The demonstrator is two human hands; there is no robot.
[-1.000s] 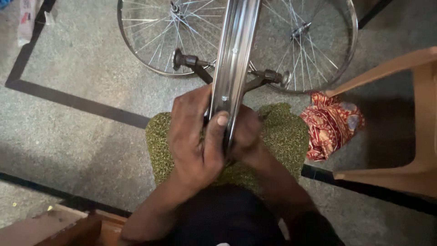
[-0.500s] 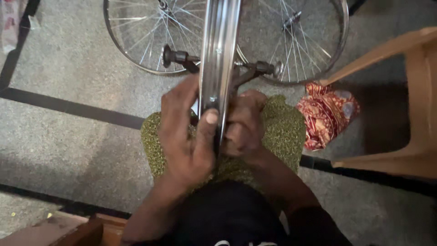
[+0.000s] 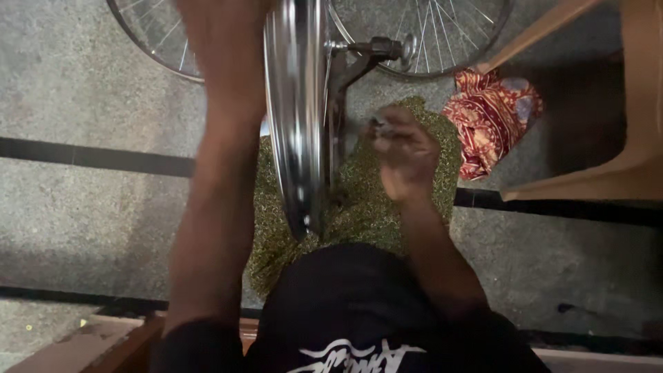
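Bicycle rim [image 3: 297, 117] standing edge-on between both hands, over a green cloth [image 3: 366, 200] on the floor.

The left hand [image 3: 221, 41] is reaching up along the rim's left side toward the frame's top edge, blurred and cut off, so I cannot tell how its fingers are set. The right hand [image 3: 404, 152] is hovering just right of the rim, fingers curled together and pinching something small, too blurred to name. A spoked wheel [image 3: 442, 34] is lying behind, a red patterned rag [image 3: 490, 117] beside a wooden chair [image 3: 621, 124].

No packages, labels, signs, screens.
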